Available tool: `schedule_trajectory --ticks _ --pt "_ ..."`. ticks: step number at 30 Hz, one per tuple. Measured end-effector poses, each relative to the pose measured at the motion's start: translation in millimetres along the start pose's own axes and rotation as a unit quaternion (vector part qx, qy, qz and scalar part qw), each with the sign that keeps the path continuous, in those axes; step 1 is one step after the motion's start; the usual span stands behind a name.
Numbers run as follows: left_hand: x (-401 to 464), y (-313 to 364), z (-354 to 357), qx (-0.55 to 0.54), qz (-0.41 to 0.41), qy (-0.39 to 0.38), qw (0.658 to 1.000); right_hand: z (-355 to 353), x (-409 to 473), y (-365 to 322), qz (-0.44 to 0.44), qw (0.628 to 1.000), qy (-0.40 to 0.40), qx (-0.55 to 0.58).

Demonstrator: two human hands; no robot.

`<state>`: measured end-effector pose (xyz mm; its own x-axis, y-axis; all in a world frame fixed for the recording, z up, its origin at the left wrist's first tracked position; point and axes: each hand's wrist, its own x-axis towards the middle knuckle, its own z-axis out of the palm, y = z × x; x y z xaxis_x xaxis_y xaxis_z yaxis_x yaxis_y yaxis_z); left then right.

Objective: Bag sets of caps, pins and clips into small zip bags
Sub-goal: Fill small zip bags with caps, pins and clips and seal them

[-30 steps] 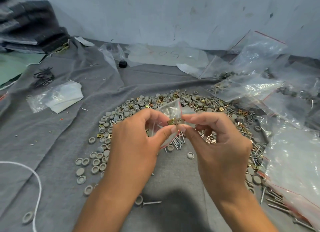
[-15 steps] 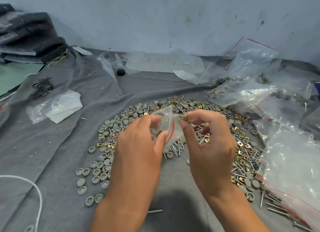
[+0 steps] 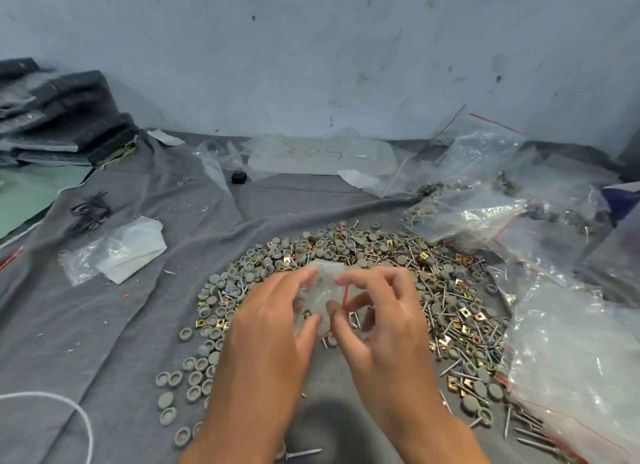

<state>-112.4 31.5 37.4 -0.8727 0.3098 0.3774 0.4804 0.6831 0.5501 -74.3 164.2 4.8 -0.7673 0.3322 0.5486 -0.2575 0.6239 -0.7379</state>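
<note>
A small clear zip bag (image 3: 323, 292) with a red strip hangs between my hands above a wide heap of parts. My left hand (image 3: 273, 328) grips its left side with thumb and curled fingers. My right hand (image 3: 377, 321) pinches the red-striped edge between thumb and fingertips. A brass clip shows faintly inside the bag near my left thumb. Under the hands lie grey round caps (image 3: 194, 380), steel pins (image 3: 446, 307) and brass clips (image 3: 464, 311), mixed in a ring on the grey cloth (image 3: 104, 342).
Large clear plastic bags (image 3: 571, 352) crowd the right side, some with parts inside. A folded clear bag (image 3: 117, 252) and black ties (image 3: 90, 210) lie at the left. A white cord (image 3: 83, 415) curls at the lower left. Folded dark cloth (image 3: 59, 117) is stacked at the back left.
The brass clip that my right hand held at the bag's mouth is now inside the bag. Both hands have shifted onto the bag's edges, and the view has tilted up.
</note>
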Motion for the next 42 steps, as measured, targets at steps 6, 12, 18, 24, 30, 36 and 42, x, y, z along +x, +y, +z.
schedule_trajectory --ticks 6,12,18,24,30,36,42 --pt "-3 -4 -15 0.024 -0.032 0.056 0.998 -11 6 -20 0.034 0.967 -0.068 0.245" --pt "3 -31 -57 0.005 -0.086 0.209 0.974 -24 14 18 0.131 0.966 -0.143 0.172" --pt "2 -47 -27 0.094 -0.047 0.108 0.989 16 -2 51 0.073 0.94 -0.313 -0.116" --pt "7 -69 5 0.056 -0.045 -0.014 0.997 34 -11 49 -0.09 0.933 -0.302 -0.172" --pt "11 -79 11 0.026 -0.035 -0.025 0.999 48 -11 43 -0.159 0.916 -0.294 -0.22" --pt "8 -80 9 0.026 -0.031 -0.035 0.999 52 -14 49 -0.08 0.945 -0.277 -0.155" --pt "6 -77 10 0.016 -0.02 -0.049 0.998 37 -3 42 0.021 0.978 -0.207 0.018"
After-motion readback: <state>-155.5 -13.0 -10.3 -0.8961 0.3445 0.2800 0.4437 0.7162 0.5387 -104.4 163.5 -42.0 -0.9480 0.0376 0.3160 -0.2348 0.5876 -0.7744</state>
